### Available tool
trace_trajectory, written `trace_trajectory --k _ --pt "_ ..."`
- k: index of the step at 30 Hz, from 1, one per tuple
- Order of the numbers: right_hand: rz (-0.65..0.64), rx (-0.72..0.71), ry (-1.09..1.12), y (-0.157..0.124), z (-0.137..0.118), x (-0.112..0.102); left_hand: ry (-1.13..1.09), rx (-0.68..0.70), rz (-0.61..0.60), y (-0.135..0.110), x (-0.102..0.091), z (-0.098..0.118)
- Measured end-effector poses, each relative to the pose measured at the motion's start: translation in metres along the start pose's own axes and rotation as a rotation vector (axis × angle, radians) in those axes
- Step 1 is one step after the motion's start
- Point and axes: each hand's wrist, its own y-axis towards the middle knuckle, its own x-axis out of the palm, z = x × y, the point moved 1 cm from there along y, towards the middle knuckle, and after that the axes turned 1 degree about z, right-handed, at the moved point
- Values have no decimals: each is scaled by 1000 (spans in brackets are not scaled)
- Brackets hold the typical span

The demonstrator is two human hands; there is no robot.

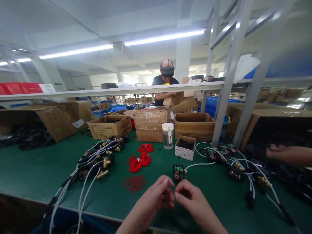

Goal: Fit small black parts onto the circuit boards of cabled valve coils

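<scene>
My left hand [156, 196] and my right hand [191, 199] are close together above the near edge of the green table, fingers curled inward. Whatever lies between their fingertips is too small or hidden to make out. Just beyond them sits a small black housing with a green circuit board [179, 172], a white cable running from it to the right. Left of my hands lie a loose heap of thin red wires [135, 184] and tied red wire bundles [140, 162]. A small box of black parts [185, 148] stands behind the board.
Cabled assemblies with brass fittings [104, 162] lie at left; more circuit-board units [223, 152] lie at right. A clear lidded bottle [168, 136] stands before a taped carton [148, 125]. Another person's hand [287, 154] reaches in at right. A person [167, 78] is behind the shelf [146, 88].
</scene>
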Motion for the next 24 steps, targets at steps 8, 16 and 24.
trace_trajectory --k 8,16,24 --pt "44 203 114 5 -18 -7 -74 -110 74 9 7 -7" --pt "59 294 150 8 -15 -13 -146 -227 83 15 14 -9" --pt "79 334 342 8 -10 -19 2 -118 144 35 7 -25"
